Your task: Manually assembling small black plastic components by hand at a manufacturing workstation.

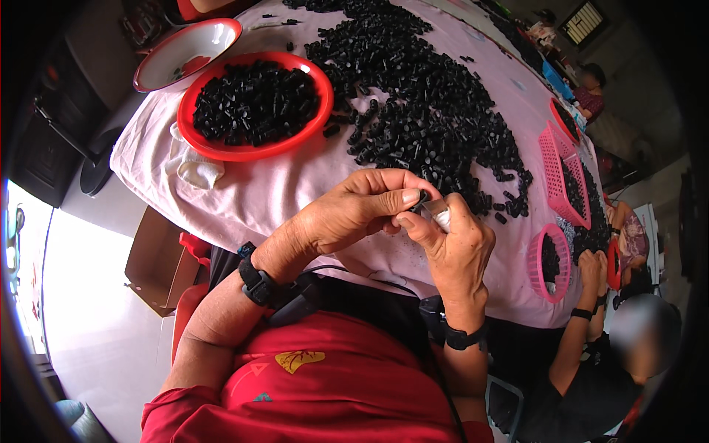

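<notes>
My left hand (360, 210) pinches a small black cylindrical piece (423, 198) between thumb and fingertips. Closed around a small tool with a flat, clear-looking end and a white part (442, 218), my right hand (464, 244) meets the left just in front of the heap. What exactly that tool is cannot be made out, since fingers cover most of it. The flat end touches or nearly touches the black piece. Beyond both hands spreads a large heap of similar black pieces (413, 111) on a pink cloth (273, 188).
A red basin (255, 154) full of black pieces stands at the left, beside a white, red-rimmed enamel basin (159, 63). A crumpled white cloth (201, 173) lies near it. Pink baskets (567, 269) stand at right, where other people work. An open cardboard box (151, 258) sits lower left.
</notes>
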Demonstrator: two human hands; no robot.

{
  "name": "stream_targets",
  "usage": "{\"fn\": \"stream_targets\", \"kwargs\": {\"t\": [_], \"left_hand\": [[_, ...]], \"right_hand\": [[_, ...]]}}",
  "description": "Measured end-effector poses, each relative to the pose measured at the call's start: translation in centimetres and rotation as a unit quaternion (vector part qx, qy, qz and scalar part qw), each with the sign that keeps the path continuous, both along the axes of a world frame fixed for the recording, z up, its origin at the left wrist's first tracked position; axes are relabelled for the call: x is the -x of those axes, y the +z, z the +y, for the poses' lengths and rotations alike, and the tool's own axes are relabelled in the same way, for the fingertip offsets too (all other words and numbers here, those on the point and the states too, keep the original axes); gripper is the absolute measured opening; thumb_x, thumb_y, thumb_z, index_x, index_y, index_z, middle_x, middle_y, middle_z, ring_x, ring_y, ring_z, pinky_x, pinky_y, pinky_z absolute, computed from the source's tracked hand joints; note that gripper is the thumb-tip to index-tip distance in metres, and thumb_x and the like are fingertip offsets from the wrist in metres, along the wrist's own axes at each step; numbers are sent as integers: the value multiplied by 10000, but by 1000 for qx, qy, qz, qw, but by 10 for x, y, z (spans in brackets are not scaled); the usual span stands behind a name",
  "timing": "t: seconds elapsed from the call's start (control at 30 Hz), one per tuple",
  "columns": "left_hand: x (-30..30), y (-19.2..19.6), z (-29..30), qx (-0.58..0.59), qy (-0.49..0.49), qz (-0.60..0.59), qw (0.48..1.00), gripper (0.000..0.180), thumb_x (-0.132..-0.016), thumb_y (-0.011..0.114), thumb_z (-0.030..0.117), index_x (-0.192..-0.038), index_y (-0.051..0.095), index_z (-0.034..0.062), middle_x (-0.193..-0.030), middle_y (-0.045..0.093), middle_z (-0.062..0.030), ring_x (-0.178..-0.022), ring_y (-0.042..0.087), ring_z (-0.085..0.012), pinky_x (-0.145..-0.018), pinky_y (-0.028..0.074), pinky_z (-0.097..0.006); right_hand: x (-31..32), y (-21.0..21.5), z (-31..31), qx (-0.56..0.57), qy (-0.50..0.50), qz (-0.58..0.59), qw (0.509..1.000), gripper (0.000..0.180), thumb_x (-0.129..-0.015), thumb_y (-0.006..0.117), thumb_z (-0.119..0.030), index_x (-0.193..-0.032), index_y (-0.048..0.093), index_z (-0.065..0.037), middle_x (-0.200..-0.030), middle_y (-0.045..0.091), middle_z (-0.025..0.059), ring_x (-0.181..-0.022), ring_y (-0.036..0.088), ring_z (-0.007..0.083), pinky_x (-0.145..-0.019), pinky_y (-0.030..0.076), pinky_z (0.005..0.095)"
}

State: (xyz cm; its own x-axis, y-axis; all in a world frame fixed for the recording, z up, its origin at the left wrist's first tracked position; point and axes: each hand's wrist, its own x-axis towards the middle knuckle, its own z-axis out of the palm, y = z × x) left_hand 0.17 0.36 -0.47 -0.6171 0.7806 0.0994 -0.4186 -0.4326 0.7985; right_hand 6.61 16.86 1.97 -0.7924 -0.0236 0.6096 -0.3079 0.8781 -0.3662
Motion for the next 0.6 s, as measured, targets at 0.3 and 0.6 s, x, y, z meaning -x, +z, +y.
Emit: {"fn": "stream_targets", "kwargs": {"t": [0.3,0.6], "left_hand": [[-1,3,-2,10,3,6,1000,291,-948,600,262,-1154,612,57,-936,613,36,-770,504,-36,-688,409,-204],[-3,2,-1,-10,3,-37,999,300,-948,599,250,-1177,596,56,-908,605,31,-744,504,-35,-653,395,-199]], "right_hand": [[0,1,-1,-19,-9,-1,1000,544,-755,669,-602,-665,522,-86,-565,578,83,-489,597,262,-430,444,352],[-1,0,0,18,32,4,999,478,-776,717,-513,-731,557,-65,-603,612,84,-506,615,243,-446,461,338]]}}
